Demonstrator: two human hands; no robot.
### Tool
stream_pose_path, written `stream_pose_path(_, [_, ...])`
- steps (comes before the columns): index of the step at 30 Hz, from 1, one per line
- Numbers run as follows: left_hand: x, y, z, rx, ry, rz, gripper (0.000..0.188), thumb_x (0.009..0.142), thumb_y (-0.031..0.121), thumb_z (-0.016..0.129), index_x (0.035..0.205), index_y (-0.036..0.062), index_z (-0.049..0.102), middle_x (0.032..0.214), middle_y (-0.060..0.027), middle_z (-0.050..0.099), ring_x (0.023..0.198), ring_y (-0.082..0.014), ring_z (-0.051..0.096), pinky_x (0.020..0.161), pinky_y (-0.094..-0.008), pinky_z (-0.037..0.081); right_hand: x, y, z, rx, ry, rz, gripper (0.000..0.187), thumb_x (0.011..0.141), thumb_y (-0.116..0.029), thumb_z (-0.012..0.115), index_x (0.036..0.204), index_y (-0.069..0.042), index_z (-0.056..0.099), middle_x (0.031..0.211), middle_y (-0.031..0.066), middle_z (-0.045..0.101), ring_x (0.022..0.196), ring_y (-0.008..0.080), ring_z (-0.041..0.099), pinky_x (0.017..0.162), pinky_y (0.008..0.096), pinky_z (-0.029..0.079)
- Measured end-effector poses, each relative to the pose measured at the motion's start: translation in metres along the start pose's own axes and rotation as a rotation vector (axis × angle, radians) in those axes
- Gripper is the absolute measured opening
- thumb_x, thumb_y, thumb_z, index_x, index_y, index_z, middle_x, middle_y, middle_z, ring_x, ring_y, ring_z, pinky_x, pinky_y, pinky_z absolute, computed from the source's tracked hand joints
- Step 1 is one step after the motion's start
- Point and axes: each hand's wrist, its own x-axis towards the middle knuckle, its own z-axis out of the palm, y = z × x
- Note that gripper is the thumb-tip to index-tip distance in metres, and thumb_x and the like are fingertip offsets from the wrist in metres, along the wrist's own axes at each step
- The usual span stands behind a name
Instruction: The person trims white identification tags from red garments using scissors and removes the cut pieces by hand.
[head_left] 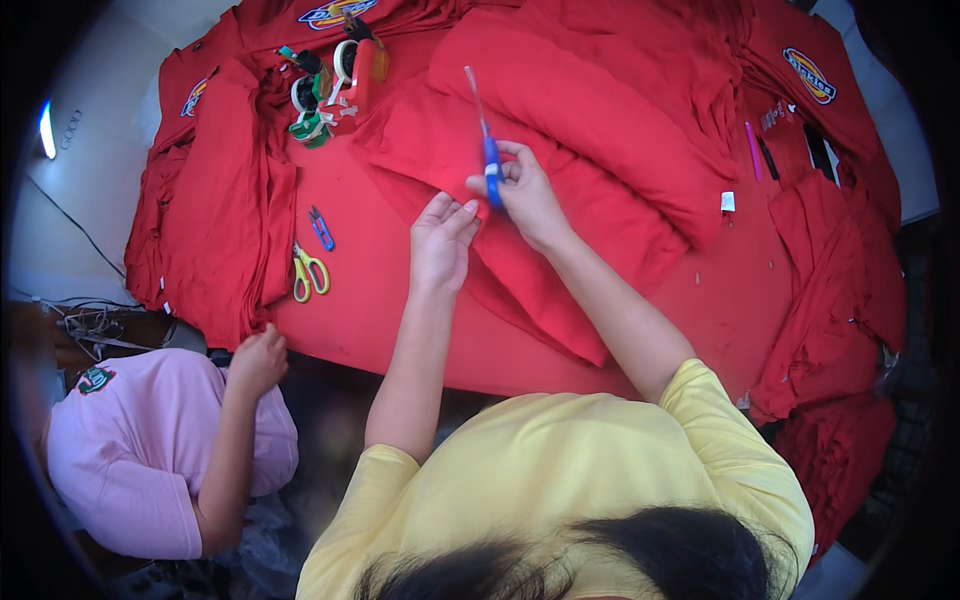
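Note:
My right hand (530, 195) is closed around a blue-handled tool (492, 170). Its long, thin metal shaft points away from me; motion blur leaves its exact kind unclear. Just left of it, my left hand (440, 240) pinches the edge of a red garment (580, 200) between thumb and fingers. The two hands are close together over the cloth. That garment lies bunched and folded across the middle of the table, its thick roll running to the right.
Left of my hands lie blue thread snips (321, 228) and yellow-handled scissors (310, 273). Tape dispensers (335, 90) stand farther back. Red garments are piled left (210, 200) and right (825, 280), with a pink pen (752, 152) at the right. A person in pink (170, 450) works at the left edge.

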Motion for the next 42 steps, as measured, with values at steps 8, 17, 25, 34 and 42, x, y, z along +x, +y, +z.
stream_pose_path(8, [-0.005,0.015,-0.003,-0.068,-0.008,-0.064,0.039,0.086,-0.005,0.053,0.124,-0.0025,0.045,0.111,-0.0095,0.058,0.095,-0.0156,0.059,0.086,-0.0269,0.049,-0.003,-0.001,0.001,0.114,-0.021,0.071,0.049,0.082,-0.005,0.067,0.123,0.003,0.042,0.084,0.0096,0.06,0.067,0.0127,0.059,0.066,0.0244,0.05])
stream_pose_path(17, [0.007,0.01,-0.014,-0.051,-0.12,-0.043,0.044,0.085,-0.002,0.055,0.127,0.0047,0.045,0.117,-0.0061,0.054,0.1,-0.0145,0.056,0.087,-0.0298,0.046,-0.029,-0.005,0.002,-0.025,-0.062,-0.087,0.064,0.076,0.003,0.068,0.131,0.001,0.034,0.095,0.0069,0.053,0.088,0.0122,0.057,0.078,0.024,0.049])
stream_pose_path(25, [0.039,0.019,-0.041,-0.225,0.011,-0.037,0.025,0.086,-0.001,0.056,0.109,0.0065,0.055,0.106,-0.0049,0.061,0.101,-0.0169,0.057,0.095,-0.0333,0.044,-0.041,0.011,-0.014,-0.358,-0.193,-0.092,0.055,0.082,-0.003,0.062,0.132,-0.001,0.038,0.1,0.0083,0.054,0.09,0.0146,0.058,0.08,0.0279,0.049])
stream_pose_path(34, [0.048,0.033,-0.048,-0.162,0.021,0.048,0.022,0.084,-0.008,0.053,0.104,-0.0001,0.056,0.102,-0.0087,0.062,0.1,-0.0183,0.059,0.094,-0.0307,0.046,-0.098,-0.01,-0.047,-0.724,-0.257,-0.066,0.051,0.083,-0.01,0.063,0.131,-0.001,0.047,0.097,0.0152,0.062,0.09,0.018,0.062,0.084,0.0302,0.048])
stream_pose_path(42, [0.042,0.036,-0.039,-0.11,0.058,0.046,0.027,0.083,-0.008,0.052,0.11,-0.0007,0.054,0.105,-0.0083,0.06,0.1,-0.018,0.058,0.092,-0.031,0.046,-0.092,-0.001,-0.031,-0.772,-0.234,-0.125,0.052,0.086,-0.018,0.062,0.131,0.001,0.045,0.1,0.0182,0.061,0.09,0.0275,0.062,0.081,0.0339,0.047])
